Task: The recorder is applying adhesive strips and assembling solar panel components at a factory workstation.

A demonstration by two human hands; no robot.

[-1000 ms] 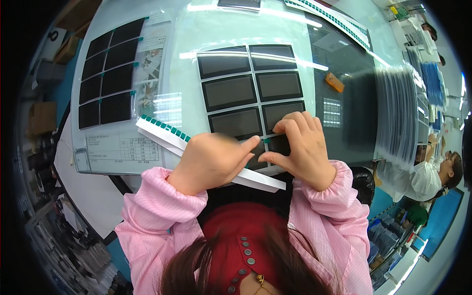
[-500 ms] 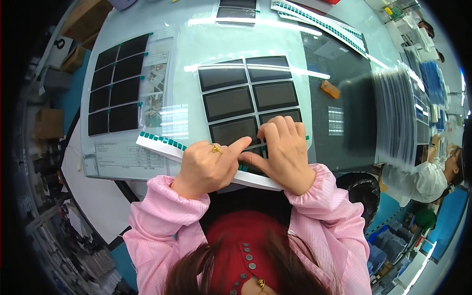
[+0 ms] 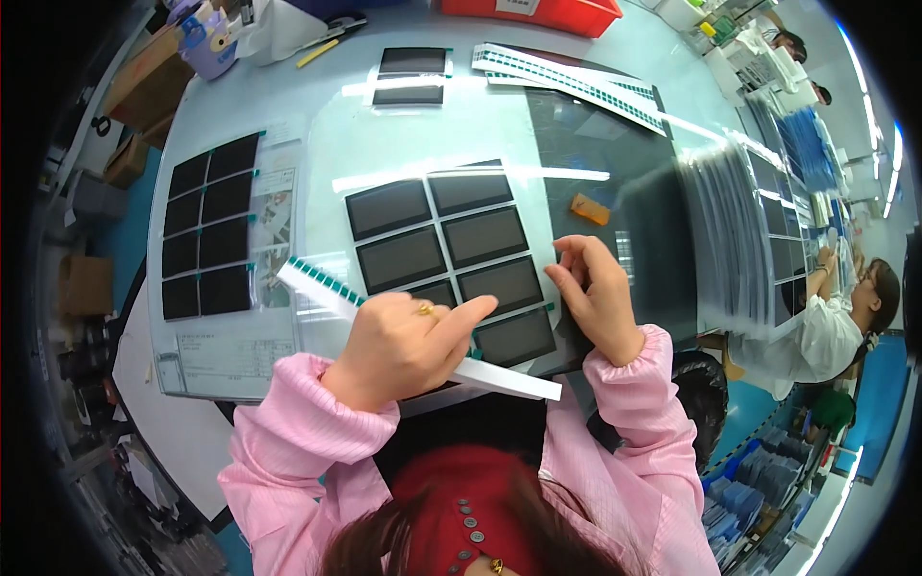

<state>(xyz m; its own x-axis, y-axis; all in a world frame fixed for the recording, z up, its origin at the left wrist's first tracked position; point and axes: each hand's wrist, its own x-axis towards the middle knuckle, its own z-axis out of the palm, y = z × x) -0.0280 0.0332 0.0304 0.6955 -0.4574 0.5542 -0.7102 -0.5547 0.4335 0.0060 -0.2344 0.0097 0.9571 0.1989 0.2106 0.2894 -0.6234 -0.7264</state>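
Observation:
My left hand (image 3: 396,348) is closed on a white strip (image 3: 514,380) with a row of green tabs along one edge. The strip slants across the near edge of the table, under my fingers. My left index finger points over the nearer rows of dark rectangular panels (image 3: 485,236), which lie in two columns in front of me. Small green tabs show at the edges of the near panels. Just right of them, my right hand (image 3: 600,293) hovers with curved fingers, thumb and index finger apart, with nothing visible between them. My left hand hides part of the near left panels.
Another group of dark panels (image 3: 229,194) with green tabs lies at left, two more panels (image 3: 411,61) farther back. Tabbed strips (image 3: 576,88) and a red bin (image 3: 567,17) are at the back. An orange block (image 3: 590,209) lies right, before stacked clear sheets (image 3: 725,235). A co-worker (image 3: 807,336) sits beyond.
My right hand has drawn off the near panels to the right, and its fingers have come away from beside my left hand. My left hand still holds the strip. The whole view has shifted.

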